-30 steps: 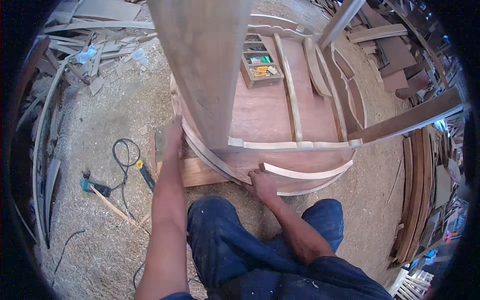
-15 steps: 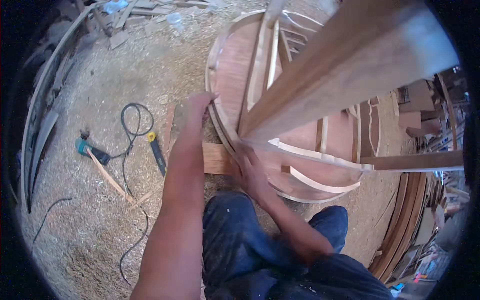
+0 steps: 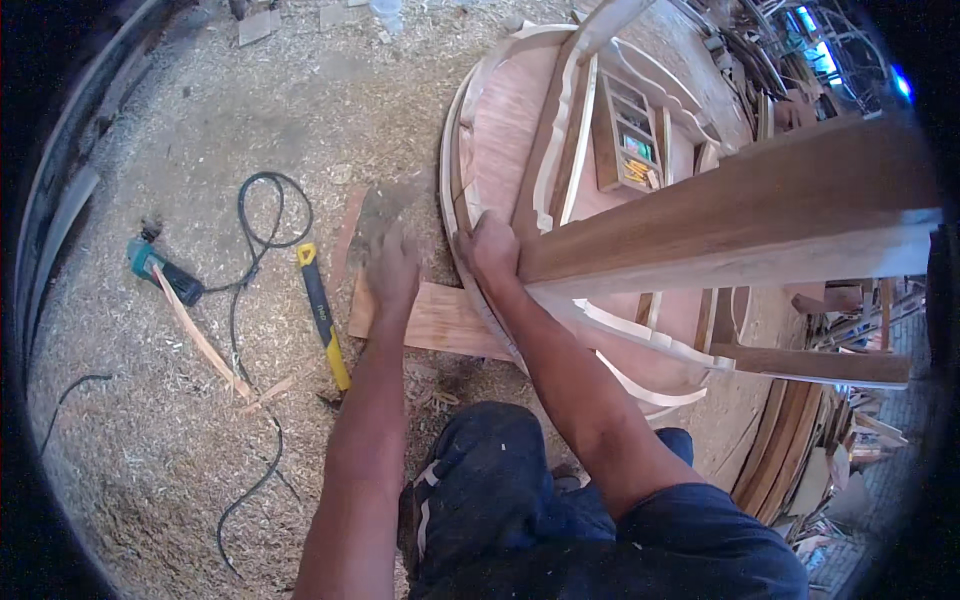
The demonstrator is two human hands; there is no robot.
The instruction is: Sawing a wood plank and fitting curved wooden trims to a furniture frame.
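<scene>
A large round wooden tabletop [image 3: 510,125] lies upside down on the floor in front of me, with thick wooden legs rising from it. One leg [image 3: 700,225] juts up close to my view. My right hand [image 3: 492,250] is closed around the near left part of the curved rim [image 3: 457,190]. To the left of the rim, my left hand [image 3: 393,262] reaches low over the end of a flat wooden board [image 3: 440,317], its fingers stretched forward and a little blurred. The board runs under the tabletop's edge. Just past those fingers is a dark patch that I cannot make out.
A hammer [image 3: 322,315] with a yellow and black handle lies left of the board. Farther left are a teal power tool [image 3: 165,272], its black cord [image 3: 243,225] and a thin wood strip [image 3: 200,335]. Wood shavings cover the floor. Stacked planks [image 3: 775,440] lie at the right.
My left hand has let go of the rim and come down beside it. My right hand has moved forward along the rim. The view has shifted, showing more of the tabletop's far right side.
</scene>
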